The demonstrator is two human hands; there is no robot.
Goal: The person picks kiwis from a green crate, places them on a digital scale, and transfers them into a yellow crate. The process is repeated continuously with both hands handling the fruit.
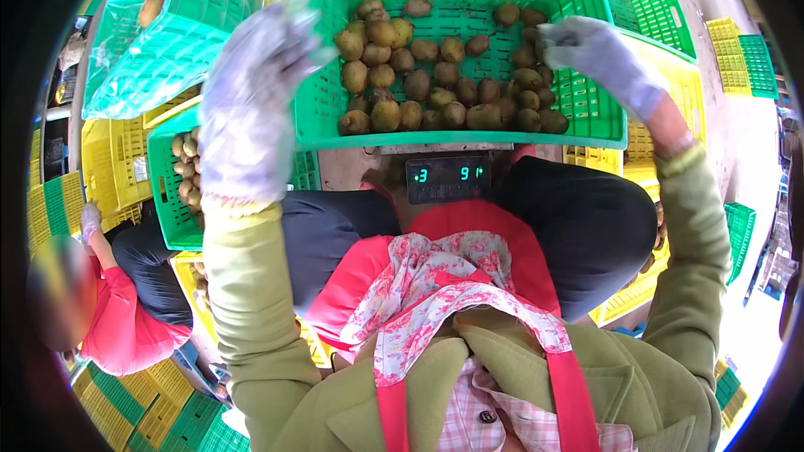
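Note:
A large green plastic crate (461, 139) stands in front of me with many brown kiwifruit (446, 74) loose on its slotted floor. My left hand (260, 75), in a whitish knit glove, is over the crate's left edge and blurred. Whether its fingers hold anything is not clear. My right hand (593, 56), gloved the same way, is at the crate's right side beside the kiwifruit there. Its fingers are curled, and what is inside them is hidden. Below the crate's near edge, a digital scale display (448, 179) shows lit digits.
A green crate covered in clear plastic film (182, 25) stands at upper left, a kiwifruit (152, 9) by it. A smaller green crate (164, 201) holds kiwifruit at left. Another green crate (653, 6) is at upper right. A co-worker in a red top (129, 326) sits at far left.

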